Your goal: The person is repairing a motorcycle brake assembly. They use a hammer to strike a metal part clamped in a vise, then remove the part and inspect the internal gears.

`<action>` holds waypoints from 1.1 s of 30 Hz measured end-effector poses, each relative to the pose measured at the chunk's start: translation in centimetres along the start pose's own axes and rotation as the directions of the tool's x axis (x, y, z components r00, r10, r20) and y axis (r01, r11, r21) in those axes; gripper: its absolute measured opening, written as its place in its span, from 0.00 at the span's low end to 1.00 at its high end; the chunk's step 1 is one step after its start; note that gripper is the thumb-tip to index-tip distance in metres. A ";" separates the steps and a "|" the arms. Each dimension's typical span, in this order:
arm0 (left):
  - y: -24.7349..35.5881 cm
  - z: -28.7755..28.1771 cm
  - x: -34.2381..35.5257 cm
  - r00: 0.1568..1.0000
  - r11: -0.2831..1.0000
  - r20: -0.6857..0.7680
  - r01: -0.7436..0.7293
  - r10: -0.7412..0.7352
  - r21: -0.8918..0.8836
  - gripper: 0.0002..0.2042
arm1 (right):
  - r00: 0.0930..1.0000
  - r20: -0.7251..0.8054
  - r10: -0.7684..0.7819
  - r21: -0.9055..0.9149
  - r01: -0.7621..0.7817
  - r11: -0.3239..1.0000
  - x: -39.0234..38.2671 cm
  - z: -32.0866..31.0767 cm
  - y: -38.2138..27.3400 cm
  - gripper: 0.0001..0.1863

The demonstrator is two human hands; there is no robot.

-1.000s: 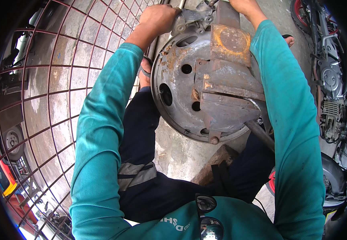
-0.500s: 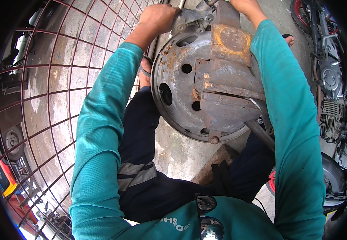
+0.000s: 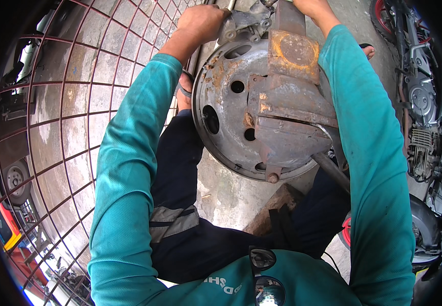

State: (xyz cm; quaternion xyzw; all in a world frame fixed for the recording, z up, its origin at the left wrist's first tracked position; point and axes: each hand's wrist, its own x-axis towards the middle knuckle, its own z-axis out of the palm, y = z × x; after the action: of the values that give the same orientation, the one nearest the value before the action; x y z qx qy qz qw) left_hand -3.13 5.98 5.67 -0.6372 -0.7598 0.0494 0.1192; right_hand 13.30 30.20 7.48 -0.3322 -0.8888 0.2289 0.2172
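At the top of the view my left hand (image 3: 200,23) is closed around the left end of a grey cast-metal part (image 3: 247,24) with bolt holes. This part lies over the far rim of a big steel wheel rim (image 3: 223,109), beside the bench vise. My right hand (image 3: 310,7) is at the upper edge, right of the vise's far end; its fingers are cut off by the frame. Between my arms, the rusty bench vise (image 3: 295,99) sits over the wheel rim. Its handle bar (image 3: 331,173) slants down toward my right forearm.
On the left stands a dark red wire-mesh fence (image 3: 60,120). A motorcycle (image 3: 422,102) is close along the right. Below the wheel rim, a wooden block (image 3: 274,206) lies on the concrete floor (image 3: 218,196) between my legs. Sunglasses (image 3: 264,259) hang at my shirt.
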 end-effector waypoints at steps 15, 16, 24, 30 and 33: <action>-0.1 -0.2 0.2 1.000 0.997 0.020 -0.006 0.007 -0.081 0.13 | 1.000 -0.007 0.026 -0.007 -0.026 1.000 -0.1 0.2 -0.1 0.18; -0.2 -0.4 0.3 0.999 0.992 0.032 -0.012 0.017 -0.128 0.11 | 0.999 -0.013 0.039 -0.022 -0.039 0.999 0.0 0.2 -0.2 0.18; 0.0 0.2 0.1 1.000 1.000 0.009 0.007 -0.007 0.001 0.22 | 1.000 -0.002 -0.017 0.150 0.018 0.989 -0.5 0.0 -0.2 0.18; 0.0 0.1 0.0 1.000 1.000 0.001 0.005 -0.005 -0.009 0.22 | 0.998 0.001 0.056 0.006 -0.056 0.998 -0.3 -0.2 -0.5 0.19; 0.0 0.1 0.0 1.000 1.000 0.004 0.008 -0.008 -0.004 0.22 | 0.997 0.005 0.077 0.008 -0.077 0.997 -0.3 -0.2 -0.8 0.19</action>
State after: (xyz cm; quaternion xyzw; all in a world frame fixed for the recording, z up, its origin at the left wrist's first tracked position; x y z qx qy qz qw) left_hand -3.16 5.97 5.56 -0.6343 -0.7627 0.0489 0.1166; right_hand 13.21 29.53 7.99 -0.3648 -0.8750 0.2413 0.2075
